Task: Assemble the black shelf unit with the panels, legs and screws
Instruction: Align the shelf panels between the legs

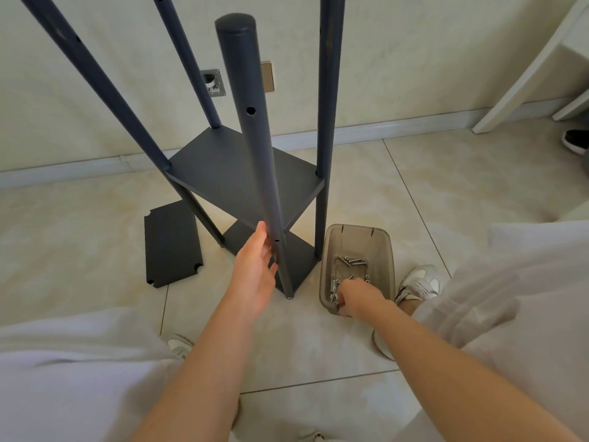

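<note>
Left hand [255, 266] fingers straight against near-upright front leg [255, 138]; screw hole [276, 241] just right of fingertips. Right hand [355, 296] fingers curled among screws [352, 260] in tray [357, 232]; whether grasping one, cannot tell.

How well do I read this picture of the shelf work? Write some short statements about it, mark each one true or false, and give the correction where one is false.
1. The right hand reaches into the tray that holds the screws. True.
2. The loose panel leans against the wall. False: it lies flat on the floor, to the left of the shelf unit.
3. The left hand rests against the near leg. True.
4. No panel is fitted between the legs yet. False: two are in place, an upper one and a lower panel near the floor.
</note>
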Tool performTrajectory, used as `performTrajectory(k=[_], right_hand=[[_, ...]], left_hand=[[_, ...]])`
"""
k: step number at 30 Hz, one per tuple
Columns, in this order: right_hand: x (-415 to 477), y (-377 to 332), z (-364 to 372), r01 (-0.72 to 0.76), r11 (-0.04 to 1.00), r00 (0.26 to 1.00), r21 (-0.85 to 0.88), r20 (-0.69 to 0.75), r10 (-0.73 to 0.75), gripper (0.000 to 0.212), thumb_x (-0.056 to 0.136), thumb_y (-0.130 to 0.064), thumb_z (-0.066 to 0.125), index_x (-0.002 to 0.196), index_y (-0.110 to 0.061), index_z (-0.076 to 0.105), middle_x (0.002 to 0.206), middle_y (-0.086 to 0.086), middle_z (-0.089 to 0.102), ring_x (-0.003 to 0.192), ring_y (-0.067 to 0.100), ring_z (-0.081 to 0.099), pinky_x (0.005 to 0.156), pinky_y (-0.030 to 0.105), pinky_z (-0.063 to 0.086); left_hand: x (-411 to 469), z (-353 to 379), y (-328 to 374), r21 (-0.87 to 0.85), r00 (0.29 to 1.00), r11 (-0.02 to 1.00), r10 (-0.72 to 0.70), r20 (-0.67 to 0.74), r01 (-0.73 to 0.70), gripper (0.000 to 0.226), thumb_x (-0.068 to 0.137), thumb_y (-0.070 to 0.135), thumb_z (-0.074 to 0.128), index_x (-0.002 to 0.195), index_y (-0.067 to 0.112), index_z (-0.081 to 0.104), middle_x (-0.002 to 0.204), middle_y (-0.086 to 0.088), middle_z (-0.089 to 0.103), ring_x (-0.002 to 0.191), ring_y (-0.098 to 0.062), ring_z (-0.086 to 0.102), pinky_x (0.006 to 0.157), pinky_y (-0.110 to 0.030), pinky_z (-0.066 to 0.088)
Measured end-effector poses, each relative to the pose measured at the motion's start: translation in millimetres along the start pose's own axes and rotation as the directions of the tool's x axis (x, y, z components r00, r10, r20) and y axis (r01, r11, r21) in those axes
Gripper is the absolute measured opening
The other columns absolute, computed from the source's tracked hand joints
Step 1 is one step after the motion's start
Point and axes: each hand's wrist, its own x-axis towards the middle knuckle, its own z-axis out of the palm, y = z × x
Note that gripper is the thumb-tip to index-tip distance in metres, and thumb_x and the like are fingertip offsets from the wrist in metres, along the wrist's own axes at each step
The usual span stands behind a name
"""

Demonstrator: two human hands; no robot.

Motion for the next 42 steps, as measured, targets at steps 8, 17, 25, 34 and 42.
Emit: performTrajectory(k=[8,17,25,34,42], right_hand=[[21.4,14.0,8.5,0.035,0.985,0.993,0.166,0.102,-0.053,0.024,0.094,-0.016,0.058,0.113,-0.007,0.070,0.109,0.011,0.068,0.101,0.028,0.063,0.090,0.034,0.052],[57.6,40.6,39.4,-0.128,0.966,0.988,0.227,0.111,0.105,0.033,0.096,-0.012,0.052,0.128,-0.003,0.053,0.125,0.016,0.061,0.115,0.033,0.058,0.087,0.031,0.045],[92.3,32.7,41.5,-0.122,0.928,0.992,0.352,0.057,0.108,0.047,0.096,-0.015,0.059,0.141,-0.014,0.046,0.131,0.013,0.057,0.119,0.031,0.056,0.099,0.039,0.049],[102.5,28.5,56.9,-0.137,0.974,0.990,0.179,0.035,0.133,0.034,0.097,-0.007,0.054,0.130,-0.009,0.052,0.123,0.015,0.060,0.111,0.031,0.060,0.090,0.034,0.049],[95.0,24.6,49.3,-0.171,0.963,0.985,0.206,0.022,0.170,0.026,0.097,-0.005,0.050,0.122,-0.007,0.056,0.114,0.015,0.061,0.103,0.031,0.060,0.085,0.035,0.050]], left_hand=[[1.8,-0.9,0.2,-0.017,1.000,1.000,0.006,0.015,-0.005,0.047,0.099,0.047,0.051,0.141,0.026,0.052,0.142,0.004,0.056,0.137,-0.018,0.046,0.122,-0.044,0.026],[0.6,-0.9,-3.7,-0.034,0.997,0.998,0.062,0.038,-0.061,0.043,0.101,0.043,0.049,0.139,0.025,0.054,0.142,0.002,0.057,0.135,-0.017,0.049,0.120,-0.040,0.028],[6.2,-3.0,-8.1,-0.065,0.995,0.993,0.096,0.035,-0.094,0.037,0.103,0.036,0.043,0.138,0.028,0.051,0.142,0.002,0.056,0.136,-0.020,0.049,0.119,-0.041,0.031],[12.2,-4.1,-8.9,-0.037,0.994,0.994,0.107,0.027,-0.106,0.023,0.105,0.033,0.040,0.116,0.033,0.060,0.124,0.007,0.067,0.129,-0.020,0.056,0.119,-0.043,0.031],[11.0,-3.7,-5.1,0.000,0.993,0.995,0.103,0.065,-0.103,0.039,0.100,0.037,0.046,0.138,0.028,0.053,0.137,0.005,0.060,0.132,-0.019,0.053,0.121,-0.045,0.029]])
